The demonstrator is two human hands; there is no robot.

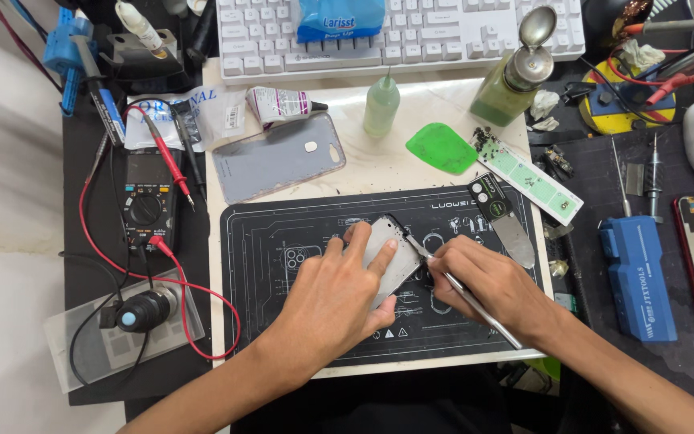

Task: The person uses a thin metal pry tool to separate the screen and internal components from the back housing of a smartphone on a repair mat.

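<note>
My left hand (337,291) lies flat on a silver phone body (393,249), pressing it against the black work mat (275,321). The phone sits tilted near the mat's middle, mostly covered by my fingers. My right hand (483,283) grips thin metal tweezers (475,305); their tip touches the phone's right edge close to its upper corner. The tweezers' rear end sticks out toward the mat's front right.
A grey phone back cover (279,157), a green pick (442,147), a small green bottle (381,104) and a metal spatula (508,221) lie behind the mat. A multimeter (148,210) with red leads sits left, a blue tool case (640,277) right, a keyboard (435,36) at the back.
</note>
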